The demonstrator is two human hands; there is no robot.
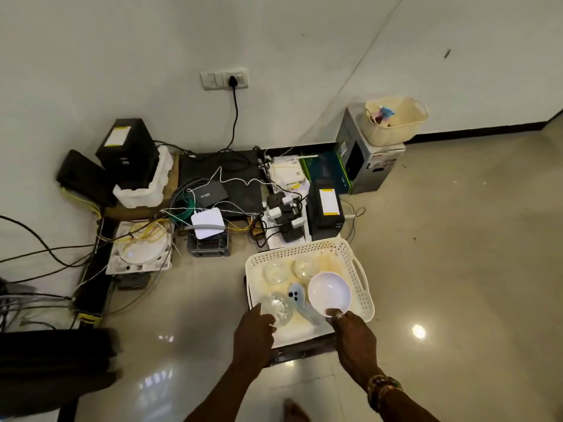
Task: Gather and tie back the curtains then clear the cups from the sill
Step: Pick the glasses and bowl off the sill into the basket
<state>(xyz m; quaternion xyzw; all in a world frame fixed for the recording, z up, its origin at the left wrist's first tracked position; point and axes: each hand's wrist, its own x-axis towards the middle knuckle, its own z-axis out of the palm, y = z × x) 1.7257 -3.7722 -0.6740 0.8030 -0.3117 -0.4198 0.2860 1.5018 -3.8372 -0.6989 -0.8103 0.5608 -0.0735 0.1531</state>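
Glass cup (278, 306) in left hand (254, 333): clear, shiny, see-through. White bowl (329, 292) pinched by right hand (350, 330): smooth, plastic-looking, soft gloss. Basket (350, 260) under both hands: white plastic, perforated walls, matt. Second glass cup (275, 271) beyond left hand: clear. Floor (457, 269) right of right hand: polished tile, mirror-glossy.

There are three clear glass cups (278, 306) (275, 272) (305, 267), one white bowl (329, 293) and one pale blue utensil (297, 297). Two baskets show, one white (361, 289) and one cream (396, 130). Two hands (254, 333) (350, 330) are in view.
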